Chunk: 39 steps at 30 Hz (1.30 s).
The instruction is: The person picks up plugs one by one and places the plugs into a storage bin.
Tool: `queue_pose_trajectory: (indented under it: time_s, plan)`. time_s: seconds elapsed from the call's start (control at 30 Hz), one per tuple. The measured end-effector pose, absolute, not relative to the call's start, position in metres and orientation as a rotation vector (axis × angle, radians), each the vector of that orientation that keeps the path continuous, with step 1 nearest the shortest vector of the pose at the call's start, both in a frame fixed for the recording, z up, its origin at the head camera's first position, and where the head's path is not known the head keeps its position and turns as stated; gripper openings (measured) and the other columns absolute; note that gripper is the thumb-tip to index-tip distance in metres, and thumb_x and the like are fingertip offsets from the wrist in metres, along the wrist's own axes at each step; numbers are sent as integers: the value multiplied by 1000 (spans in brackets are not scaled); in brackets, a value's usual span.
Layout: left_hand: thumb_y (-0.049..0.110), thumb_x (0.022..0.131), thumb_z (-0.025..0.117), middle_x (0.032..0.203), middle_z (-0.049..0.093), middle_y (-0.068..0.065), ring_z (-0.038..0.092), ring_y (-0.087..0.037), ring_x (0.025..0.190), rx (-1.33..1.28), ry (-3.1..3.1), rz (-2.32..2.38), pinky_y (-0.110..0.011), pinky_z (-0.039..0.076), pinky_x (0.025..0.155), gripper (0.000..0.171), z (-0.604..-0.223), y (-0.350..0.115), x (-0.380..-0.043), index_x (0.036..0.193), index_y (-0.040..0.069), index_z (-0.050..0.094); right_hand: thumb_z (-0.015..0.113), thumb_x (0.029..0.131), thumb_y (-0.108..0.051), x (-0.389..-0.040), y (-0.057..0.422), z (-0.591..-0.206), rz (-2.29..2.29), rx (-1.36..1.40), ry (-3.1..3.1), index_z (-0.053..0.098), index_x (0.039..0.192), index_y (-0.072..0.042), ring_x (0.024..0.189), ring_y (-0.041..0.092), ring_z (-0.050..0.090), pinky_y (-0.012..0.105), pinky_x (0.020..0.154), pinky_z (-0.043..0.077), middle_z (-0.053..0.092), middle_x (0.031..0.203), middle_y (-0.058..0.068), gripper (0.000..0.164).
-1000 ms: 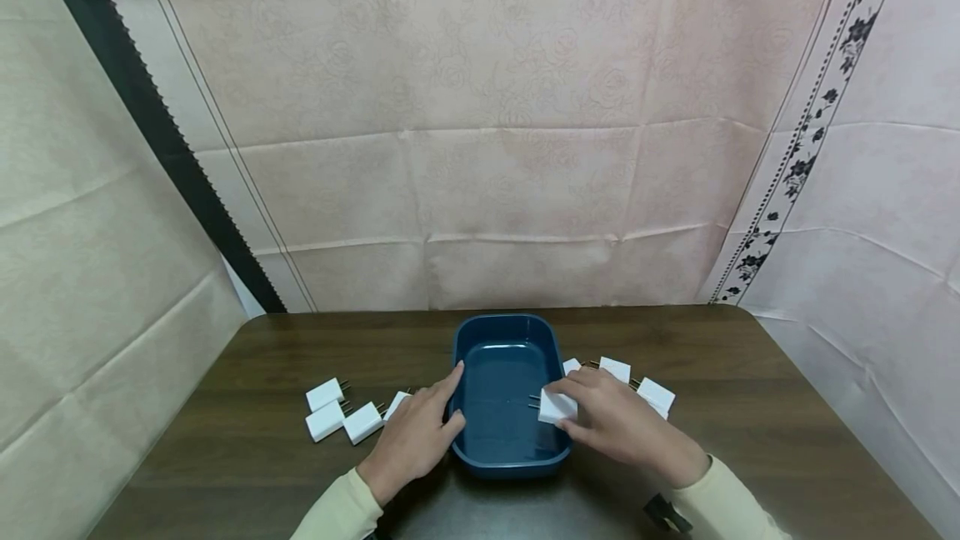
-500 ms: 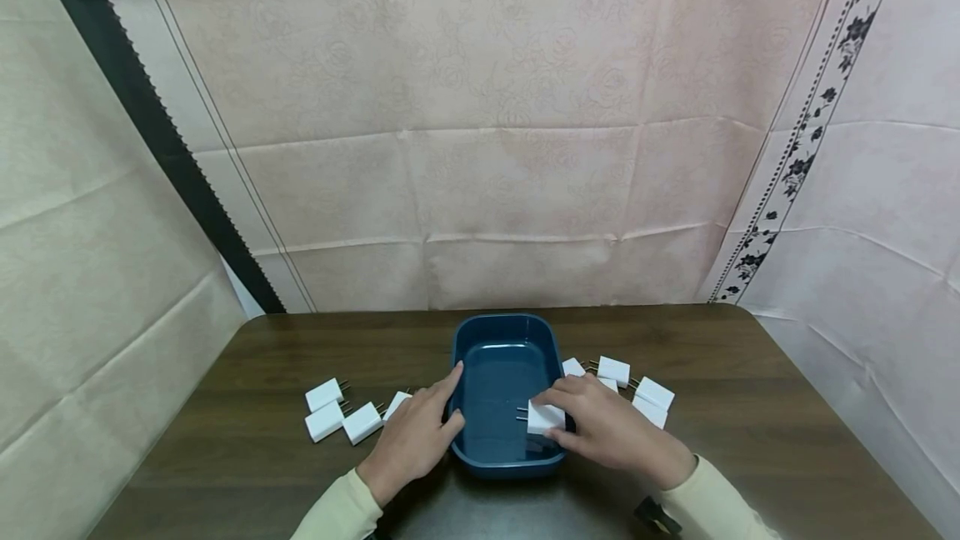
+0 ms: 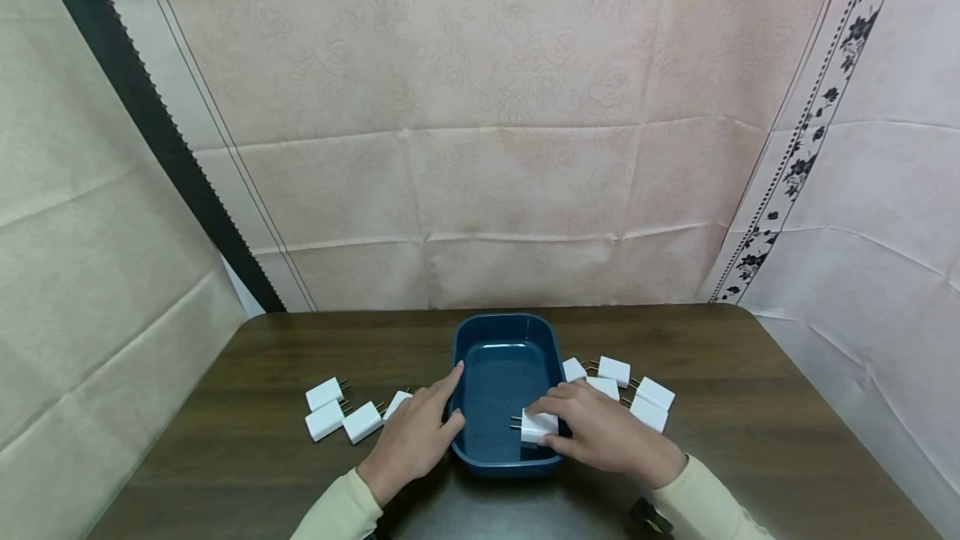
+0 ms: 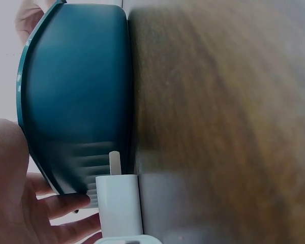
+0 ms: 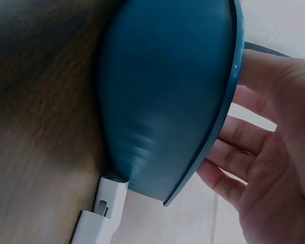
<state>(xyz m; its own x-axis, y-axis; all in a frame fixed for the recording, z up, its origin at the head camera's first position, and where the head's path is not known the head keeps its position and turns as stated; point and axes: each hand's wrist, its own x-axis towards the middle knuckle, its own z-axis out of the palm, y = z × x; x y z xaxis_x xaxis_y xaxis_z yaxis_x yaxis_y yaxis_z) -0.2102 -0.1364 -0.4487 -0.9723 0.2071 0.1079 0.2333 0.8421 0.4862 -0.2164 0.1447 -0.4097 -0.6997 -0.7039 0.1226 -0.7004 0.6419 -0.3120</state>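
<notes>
Between thumb and fingers of my right hand (image 3: 600, 432), a white charger plug (image 3: 538, 428) is pinched, its two prongs facing left. It is inside the blue tray (image 3: 510, 471), low near the front right part. My left hand (image 3: 416, 436) rests at the tray's left rim, index finger extended along it and thumb lying near the edge. In the left wrist view, fingers (image 4: 61, 205) touch the tray's outer wall beside another white charger (image 4: 119, 203). The right wrist view shows fingers (image 5: 234, 157) across the rim; the held plug is hidden behind the wall.
Several white chargers (image 3: 325, 421) lie left of the tray, one partly behind the left hand. Several more chargers (image 3: 648, 412) lie to its right, close beyond the right hand. All are on the dark wooden table (image 3: 300, 490); a pale cloth (image 3: 525, 190) hangs behind.
My right hand has moved left and slightly down, carrying the charger plug from over the tray's right rim to lower inside it. The left hand has stayed in place.
</notes>
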Motion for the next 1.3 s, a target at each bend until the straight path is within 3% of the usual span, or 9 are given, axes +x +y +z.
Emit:
queue_pose_trajectory:
  time_s: [0.63,0.93,1.3]
  plan:
    - [32,100,52,151,54,-7,61,-30,122,-362,-2964,-777,-57,50,98,62,-449,-135,-212,159,22,34,79,87,-19,-223,136,-403,-540,-1203,2721,77,111,-16,88,2,65,26,79,57,77,108,-2,24]
    - [31,100,53,151,54,-6,61,-22,106,-361,-2968,-750,-45,49,82,63,-449,-136,-213,159,23,34,81,85,-20,-226,129,-402,-500,-1212,2703,80,105,-15,81,1,64,23,77,57,78,102,-2,20]
    - [31,100,52,151,55,-6,63,-24,111,-374,-2958,-754,-48,50,84,62,-449,-136,-212,159,22,34,84,83,-19,-229,122,-404,-443,-1140,2692,80,99,-16,73,0,59,20,71,53,78,94,-3,17]
